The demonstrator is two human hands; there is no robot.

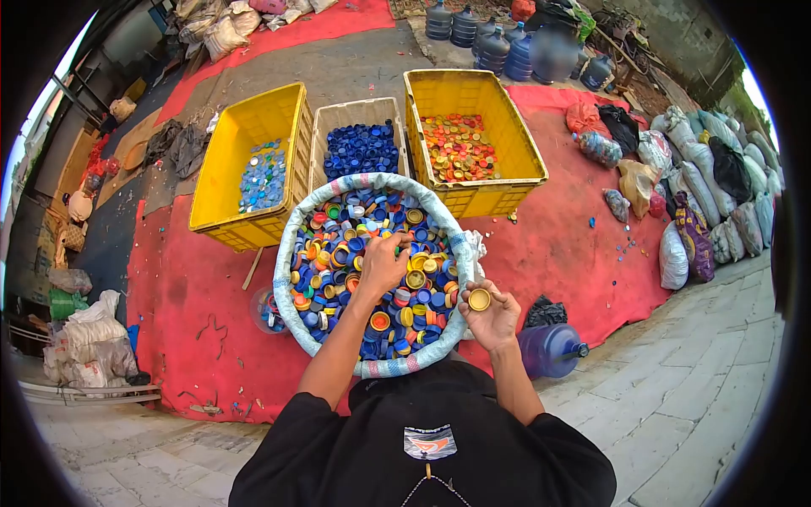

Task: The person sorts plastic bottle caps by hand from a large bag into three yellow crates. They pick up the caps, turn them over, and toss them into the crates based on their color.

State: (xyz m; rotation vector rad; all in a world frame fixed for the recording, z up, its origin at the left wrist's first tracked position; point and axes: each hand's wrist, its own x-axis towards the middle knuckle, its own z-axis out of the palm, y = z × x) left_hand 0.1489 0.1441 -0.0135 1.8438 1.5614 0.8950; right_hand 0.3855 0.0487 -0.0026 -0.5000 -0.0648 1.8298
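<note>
A round basin with a pale cloth-wrapped rim (285,291) stands in front of me, full of mixed plastic bottle caps (372,334) in blue, yellow, red, orange and green. My left hand (384,264) is over the middle of the heap, its fingers curled together close to the caps. What those fingers hold, if anything, is hidden. At the basin's right rim, my right hand (496,319) grips a yellow bottle cap (479,299) between thumb and fingers, its hollow side facing up.
Beyond the basin stand a yellow crate (226,135) with light-blue caps, a whitish crate (359,107) with dark-blue caps and another yellow crate (525,152) with orange-red caps. A water jug (545,351) lies at right. Stuffed sacks (705,169) line the far right.
</note>
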